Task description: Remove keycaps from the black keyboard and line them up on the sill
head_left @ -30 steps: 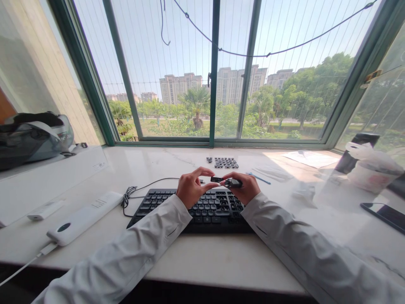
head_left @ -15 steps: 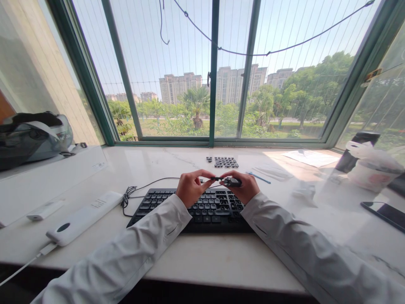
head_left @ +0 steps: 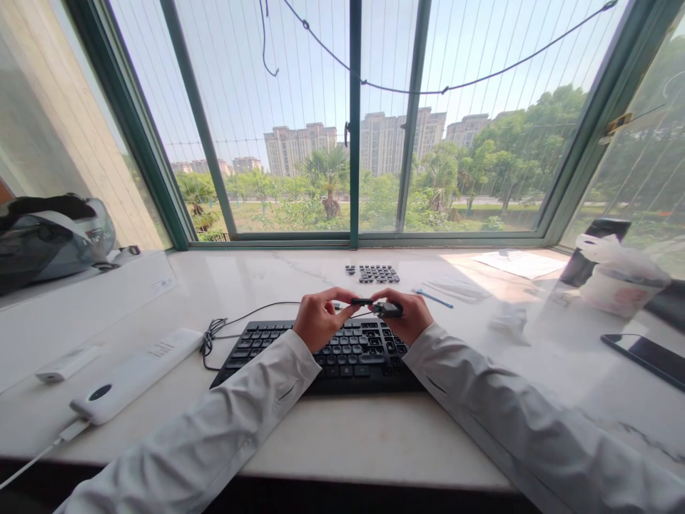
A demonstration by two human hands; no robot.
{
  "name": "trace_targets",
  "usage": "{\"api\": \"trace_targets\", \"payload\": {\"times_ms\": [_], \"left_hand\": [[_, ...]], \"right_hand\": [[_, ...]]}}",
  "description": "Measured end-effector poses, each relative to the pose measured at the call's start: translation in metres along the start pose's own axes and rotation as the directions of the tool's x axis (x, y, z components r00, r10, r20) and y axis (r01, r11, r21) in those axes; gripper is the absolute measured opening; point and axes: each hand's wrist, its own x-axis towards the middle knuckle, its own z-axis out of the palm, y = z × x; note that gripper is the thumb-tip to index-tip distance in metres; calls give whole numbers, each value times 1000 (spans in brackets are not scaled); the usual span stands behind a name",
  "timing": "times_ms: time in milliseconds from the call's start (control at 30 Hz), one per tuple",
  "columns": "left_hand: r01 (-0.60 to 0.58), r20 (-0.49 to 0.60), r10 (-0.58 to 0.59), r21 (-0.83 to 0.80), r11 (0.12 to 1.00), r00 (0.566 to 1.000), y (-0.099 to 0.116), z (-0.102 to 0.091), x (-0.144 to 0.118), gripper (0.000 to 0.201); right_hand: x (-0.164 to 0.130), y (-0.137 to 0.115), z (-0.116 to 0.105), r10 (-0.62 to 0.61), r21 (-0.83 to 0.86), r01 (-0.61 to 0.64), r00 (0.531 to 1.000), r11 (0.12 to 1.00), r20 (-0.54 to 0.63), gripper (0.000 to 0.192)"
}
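Observation:
Above a black keyboard (head_left: 342, 370), my left hand (head_left: 317, 318) pinches a long black keycap (head_left: 362, 302) between thumb and forefinger. My right hand (head_left: 413, 315) has its thumb and forefinger at the keycap's other end. Tucked in that same hand is a small dark tool (head_left: 389, 310) with a lighter, narrow end pointing left; its exact kind is unclear. On the keyboard's right part, several keycaps are off and the sockets show. Loose keycaps (head_left: 379, 273) lie in rows on the white counter behind it.
Behind the right hand lies a blue stick-like tool (head_left: 434, 298) near clear plastic. A phone (head_left: 645, 359) and a bagged tub (head_left: 621, 285) sit at right. A white power bank (head_left: 136, 378) and a coiled cable (head_left: 211, 335) are at left. The window (head_left: 353, 143) borders the back.
The keycap between my fingers has tilted and shows more of its long side. Both hands stay close together over the keyboard. The whole view has shifted slightly.

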Motion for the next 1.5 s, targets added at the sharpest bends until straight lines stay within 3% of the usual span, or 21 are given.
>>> {"api": "trace_targets", "payload": {"times_ms": [400,700,900,1033,1233,1400,1500], "left_hand": [[7,48,-6,-25,1000,999,4,-3,0,31],[49,83,-44,-52,997,996,1,-1,0,29],[80,223,-55,-108,991,973,0,-3,3,34],[35,289,-29,-15,999,957,-7,-5,6,37],[-173,309,96,233,957,946,-12,-11,7,25],[-187,243,93,403,896,966,-15,-21,14,29],[-152,224,36,529,835,974,-23,-29,23,32]], "right_hand": [[5,-5,-1,97,195,-113,991,974,89,28],[2,5,3,72,96,-74,997,993,24,23],[2,10,-1,4,29,-8,993,1000,122,17],[4,6,-6,-23,-28,28,987,999,159,20],[6,7,-8,-46,-256,130,950,958,309,39],[12,10,-11,51,-252,-1,980,968,190,21],[16,13,-19,92,-317,-21,973,948,210,27]]}}
